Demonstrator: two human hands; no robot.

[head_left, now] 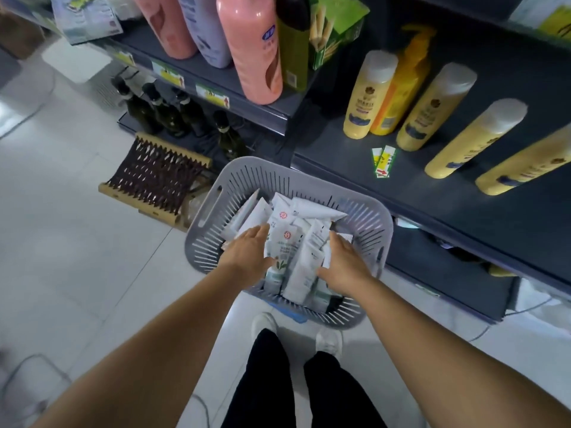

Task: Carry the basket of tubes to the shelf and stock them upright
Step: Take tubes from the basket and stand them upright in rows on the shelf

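Observation:
A grey slotted plastic basket (213, 208) stands on the tiled floor just in front of the dark shelf (411, 183). It holds several white tubes (304, 211) lying in a loose heap. Both of my hands are down inside the basket. My left hand (247, 257) presses on the left side of a bunch of tubes (301, 261), thumb curled round one. My right hand (343, 264) closes on the same bunch from the right. The bunch sits between my palms, still inside the basket.
Yellow bottles (366, 97) stand on the shelf to the right, with loose price tags (383, 162) in front of them. Pink bottles (256, 54) crowd the shelf to the left. Dark glass bottles (173, 115) and a woven wooden rack (157, 177) sit low at left. Cables trail on the floor.

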